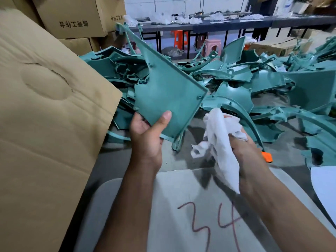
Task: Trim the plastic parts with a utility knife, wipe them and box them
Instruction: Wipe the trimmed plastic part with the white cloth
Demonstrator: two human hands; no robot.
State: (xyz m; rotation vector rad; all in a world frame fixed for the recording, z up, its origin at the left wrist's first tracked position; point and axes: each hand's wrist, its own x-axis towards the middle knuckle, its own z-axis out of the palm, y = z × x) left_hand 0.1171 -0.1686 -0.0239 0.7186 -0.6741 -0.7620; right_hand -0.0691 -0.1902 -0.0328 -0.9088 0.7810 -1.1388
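My left hand (148, 135) grips the lower corner of a large teal plastic panel (163, 84), thumb on its face, and holds it tilted up over the floor. My right hand (243, 148) clutches a crumpled white cloth (221, 142), which hangs down just right of the panel without touching it. An orange tip of what may be the utility knife (267, 156) pokes out behind my right hand; the rest of it is hidden.
A heap of teal plastic parts (254, 84) covers the floor ahead and to the right. A big cardboard flap (45, 115) stands at my left, stacked cartons (72, 17) behind it. A grey surface marked "34" (181, 206) lies under my forearms. Stools and a long table stand at the back.
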